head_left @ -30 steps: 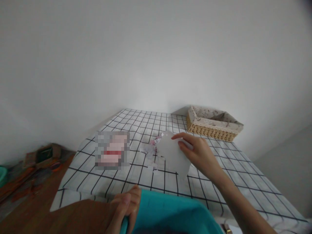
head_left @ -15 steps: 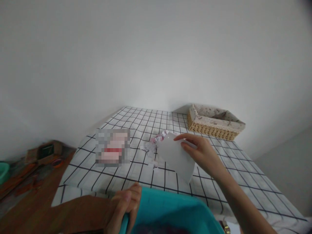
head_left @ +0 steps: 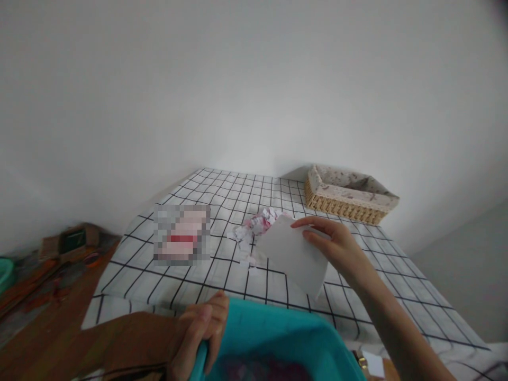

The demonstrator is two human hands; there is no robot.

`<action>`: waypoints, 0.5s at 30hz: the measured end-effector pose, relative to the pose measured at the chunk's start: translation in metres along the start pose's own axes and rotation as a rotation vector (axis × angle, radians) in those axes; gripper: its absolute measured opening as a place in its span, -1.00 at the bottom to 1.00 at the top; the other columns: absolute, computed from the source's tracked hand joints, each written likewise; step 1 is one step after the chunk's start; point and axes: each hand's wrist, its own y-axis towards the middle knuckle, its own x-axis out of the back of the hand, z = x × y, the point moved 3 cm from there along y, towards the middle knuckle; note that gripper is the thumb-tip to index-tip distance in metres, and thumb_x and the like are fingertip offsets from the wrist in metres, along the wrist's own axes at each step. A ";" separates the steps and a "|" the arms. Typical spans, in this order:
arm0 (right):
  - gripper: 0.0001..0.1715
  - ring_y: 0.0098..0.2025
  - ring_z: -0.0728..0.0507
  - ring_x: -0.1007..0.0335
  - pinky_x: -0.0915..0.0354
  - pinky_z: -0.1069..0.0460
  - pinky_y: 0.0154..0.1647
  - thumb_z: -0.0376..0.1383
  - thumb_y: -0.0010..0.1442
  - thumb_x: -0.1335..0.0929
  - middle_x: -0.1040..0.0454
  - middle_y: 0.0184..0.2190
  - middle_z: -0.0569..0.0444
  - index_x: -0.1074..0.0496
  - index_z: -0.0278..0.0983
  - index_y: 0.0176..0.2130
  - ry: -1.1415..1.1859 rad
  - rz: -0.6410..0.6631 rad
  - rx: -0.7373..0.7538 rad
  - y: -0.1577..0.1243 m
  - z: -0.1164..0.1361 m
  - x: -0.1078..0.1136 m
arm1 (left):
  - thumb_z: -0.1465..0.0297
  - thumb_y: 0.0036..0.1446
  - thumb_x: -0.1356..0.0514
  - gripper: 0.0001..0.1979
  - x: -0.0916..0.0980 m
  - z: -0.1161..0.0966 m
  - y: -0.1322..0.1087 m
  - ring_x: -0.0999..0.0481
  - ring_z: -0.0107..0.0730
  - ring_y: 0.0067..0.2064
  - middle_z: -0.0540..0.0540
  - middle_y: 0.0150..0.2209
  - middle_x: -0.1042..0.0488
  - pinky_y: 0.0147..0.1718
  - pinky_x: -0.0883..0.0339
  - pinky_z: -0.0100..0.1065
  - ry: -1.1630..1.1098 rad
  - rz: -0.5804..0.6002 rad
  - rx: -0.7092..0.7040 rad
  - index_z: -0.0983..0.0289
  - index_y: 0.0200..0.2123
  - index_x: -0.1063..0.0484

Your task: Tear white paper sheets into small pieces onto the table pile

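Nearer than the paper scraps (head_left: 257, 225) and to their left, the left hand (head_left: 202, 330) grips the rim of the teal basin (head_left: 278, 330), which now shows more of its inside, holding something dark purple and blurred. Just right of the scraps, the right hand (head_left: 339, 248) pinches a white sheet (head_left: 291, 254), drawn back to uncover more of them. Farther right stands a lined wicker basket (head_left: 349, 209), its inside hidden.

1. This looks like a room in a home: plain white walls (head_left: 238, 79) meet in a corner at the upper middle of the frame.
2. At centre, a table (head_left: 397, 286) wears a white checked cloth (head_left: 222, 196), with a fabric-lined woven basket (head_left: 349, 209) at its far right.
3. At lower left, a wooden floor (head_left: 59, 328) carries loose clutter (head_left: 71, 241); a teal plastic tub (head_left: 278, 338) sits at the bottom edge.
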 end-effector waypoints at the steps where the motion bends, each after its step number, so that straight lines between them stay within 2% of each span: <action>1: -0.70 -0.38 -0.14 -0.40 -0.22 0.02 -0.45 -0.30 0.04 -0.24 -0.53 -0.30 -0.01 -0.49 -0.27 -0.26 0.015 0.010 -0.004 -0.001 0.001 -0.001 | 0.34 0.36 0.29 -0.36 0.000 -0.001 0.000 -0.20 -0.41 -0.62 -0.04 -0.76 -0.15 -0.28 -0.14 -0.28 0.000 0.005 -0.002 0.27 -0.80 -0.02; 6: -0.73 -0.38 -0.13 -0.39 -0.20 0.04 -0.46 -0.32 -0.01 -0.25 -0.52 -0.32 0.02 -0.49 -0.25 -0.31 0.052 0.074 -0.013 0.000 0.003 -0.011 | 0.29 0.37 0.26 -0.36 0.002 -0.001 0.002 -0.20 -0.42 -0.63 -0.05 -0.77 -0.13 -0.31 -0.14 -0.30 0.014 0.031 -0.014 0.28 -0.79 -0.03; 11: -0.74 -0.40 -0.12 -0.36 -0.18 0.04 -0.49 -0.30 0.00 -0.26 -0.50 -0.37 0.01 -0.48 -0.27 -0.30 0.067 0.071 -0.047 -0.005 -0.002 -0.003 | 0.29 0.37 0.24 -0.37 0.001 -0.004 0.002 -0.19 -0.41 -0.64 -0.05 -0.78 -0.15 -0.31 -0.13 -0.28 0.040 0.011 0.002 0.27 -0.78 -0.01; 15: -0.73 -0.38 -0.11 -0.36 -0.19 0.06 -0.49 -0.29 0.02 -0.26 -0.50 -0.31 0.02 -0.48 -0.25 -0.28 0.079 0.085 -0.049 -0.009 -0.001 -0.002 | 0.27 0.37 0.27 -0.35 -0.002 -0.008 0.003 -0.21 -0.40 -0.63 -0.03 -0.78 -0.18 -0.32 -0.14 -0.27 0.042 0.007 0.003 0.27 -0.80 -0.02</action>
